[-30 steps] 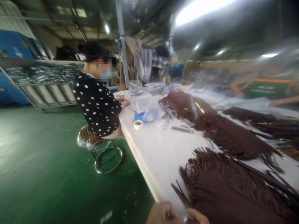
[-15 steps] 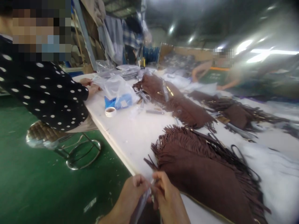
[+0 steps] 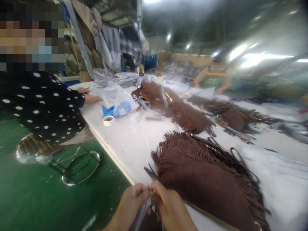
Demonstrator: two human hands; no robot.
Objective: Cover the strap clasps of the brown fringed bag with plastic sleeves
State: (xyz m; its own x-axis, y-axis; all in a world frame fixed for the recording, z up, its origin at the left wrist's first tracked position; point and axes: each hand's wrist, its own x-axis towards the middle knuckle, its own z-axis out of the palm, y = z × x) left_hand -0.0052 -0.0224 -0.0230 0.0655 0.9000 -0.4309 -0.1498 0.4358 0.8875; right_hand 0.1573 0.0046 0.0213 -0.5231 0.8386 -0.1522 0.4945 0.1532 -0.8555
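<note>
At the table's near edge, my left hand is closed, thumb and finger pinching a thin strip of clear plastic. My right hand meets it fingertip to fingertip, also closed in a pinch on the upper end of the plastic; its lower fingers are partly hidden. Just beyond them on the table lies a dark brown fringed bag, apart from my fingertips. Its dark strap runs along the far side. Something brown shows below my hands, mostly cut off by the frame.
More brown fringed bags lie farther along the white table. A tape roll sits near a blue-and-clear plastic bag. White sheeting is at right. A person in polka dots works at left beside a stool; another person is across.
My view has shifted a little, so the table and bags sit slightly farther left and lower. Both hands keep their pinch on the plastic. The polka-dotted person's nearer hand now lies flatter on the table.
</note>
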